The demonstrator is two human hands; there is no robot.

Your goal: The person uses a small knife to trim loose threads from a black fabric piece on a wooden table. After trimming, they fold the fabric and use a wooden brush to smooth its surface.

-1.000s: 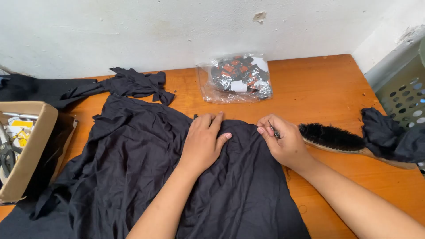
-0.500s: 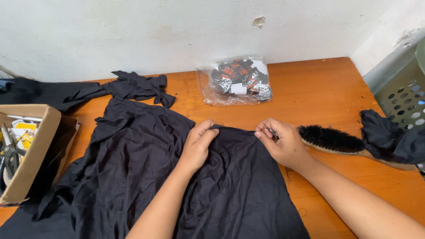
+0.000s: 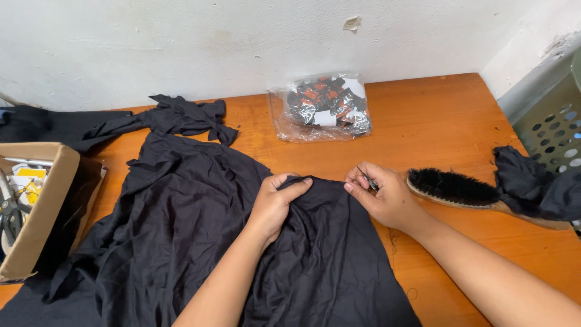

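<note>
The left hand (image 3: 275, 203) is closed on a bunched fold of the black garment (image 3: 181, 242), fingers curled over the cloth's upper edge so that the fabric is gathered and held taut toward the other hand. The right hand (image 3: 384, 197) rests just beside it on the same edge, its fingertips pinched together on a small thin metal tool (image 3: 368, 180), probably a needle or a snipper; too little of it shows to tell which. The two hands sit close together, which keeps a short stretch of the edge steady between them. The garment spreads under and to the left of both hands across the orange wooden table (image 3: 448, 121), reaching toward the person.

Just to the right of the right hand lies a wooden brush with black bristles (image 3: 460, 188), its handle partly under a crumpled black cloth (image 3: 532, 184). Beyond the hands, near the wall, sits a clear plastic bag of small printed items (image 3: 324, 106). Well to the left of the left hand stands an open cardboard box (image 3: 36, 212) of oddments.
</note>
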